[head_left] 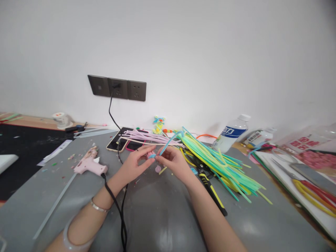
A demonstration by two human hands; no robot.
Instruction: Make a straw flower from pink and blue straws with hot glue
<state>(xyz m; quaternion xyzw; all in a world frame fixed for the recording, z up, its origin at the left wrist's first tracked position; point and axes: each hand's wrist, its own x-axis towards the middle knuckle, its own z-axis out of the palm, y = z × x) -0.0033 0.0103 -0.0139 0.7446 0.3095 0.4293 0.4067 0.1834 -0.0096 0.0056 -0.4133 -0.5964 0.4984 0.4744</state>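
My left hand (136,163) is closed on a small coil of pink and blue pipe cleaner (151,155) at the middle of the view. Beside it, my right hand (173,161) pinches the blue pipe cleaner (166,146), whose free length rises up and to the right. The fingertips of both hands nearly meet at the coil. Beneath them lies a small pink disc (158,169) on the grey mat (162,217). Lilac pipe cleaners (147,136) lie behind the hands, and a green and yellow bundle (223,162) spreads to the right.
A pink glue gun (91,165) lies left, its black cable (122,213) passing by my left forearm. Black-and-yellow pliers (211,189) rest right of my right hand. Phones (117,141), a tilted bottle (232,133), a small yellow figure (158,125) and scissors (312,194) lie farther out.
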